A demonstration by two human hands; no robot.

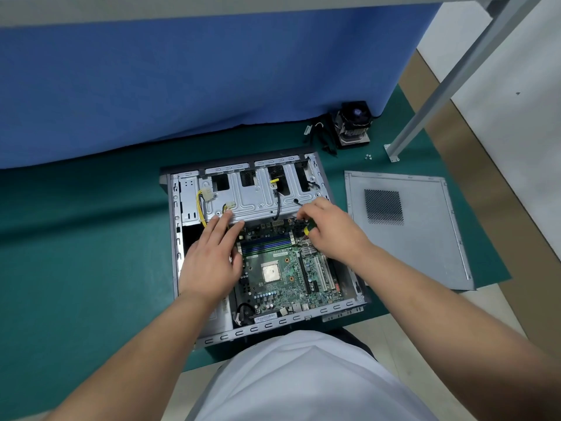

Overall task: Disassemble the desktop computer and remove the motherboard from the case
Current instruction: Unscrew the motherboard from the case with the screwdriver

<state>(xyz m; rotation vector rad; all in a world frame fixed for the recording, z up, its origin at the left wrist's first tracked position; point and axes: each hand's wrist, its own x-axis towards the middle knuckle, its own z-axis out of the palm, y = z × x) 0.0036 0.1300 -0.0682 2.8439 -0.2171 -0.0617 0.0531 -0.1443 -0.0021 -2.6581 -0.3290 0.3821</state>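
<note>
The open computer case (174, 226) lies on its side on a green mat. Inside it sits the green motherboard (282, 287), its bare CPU (271, 272) showing in the middle. My left hand (212, 256) rests flat on the board's left part, fingers straight and reaching toward the metal drive cage (252, 199). My right hand (328, 229) grips a screwdriver with a yellow and black handle (308, 230), held at the board's upper right corner. The tip of the screwdriver is hidden under my fingers.
The removed side panel (406, 229) lies right of the case. A CPU cooler with fan (353, 124) and loose black cables (321, 135) lie behind. Small screws (368, 156) sit beside a metal table leg (394, 153). A blue cloth (182, 71) hangs behind.
</note>
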